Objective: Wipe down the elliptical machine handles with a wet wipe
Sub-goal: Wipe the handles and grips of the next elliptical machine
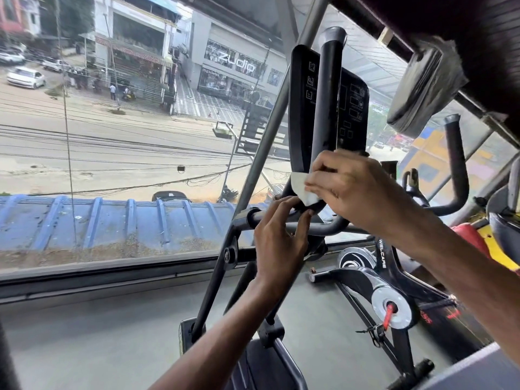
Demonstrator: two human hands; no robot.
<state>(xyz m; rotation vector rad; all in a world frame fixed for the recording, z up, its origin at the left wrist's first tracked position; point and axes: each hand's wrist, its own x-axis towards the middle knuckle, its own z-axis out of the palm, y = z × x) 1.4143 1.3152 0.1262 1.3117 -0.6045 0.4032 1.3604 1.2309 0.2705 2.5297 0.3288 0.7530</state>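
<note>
The elliptical's tall black left handle (327,88) rises in front of its console (351,108). A lower black curved handlebar (264,218) runs across below it. My right hand (357,190) pinches a white wet wipe (302,190) and holds it against the curved bar near the base of the tall handle. My left hand (281,243) grips the same curved bar just below the wipe, fingers curled round it. Part of the wipe is hidden under my right fingers.
A large window pane (112,136) lies directly ahead, with a slanted grey frame tube (270,128) crossing it. A spin bike (391,299) stands to the right on the grey floor. Another black handle (457,153) and a padded seat (422,88) sit at upper right.
</note>
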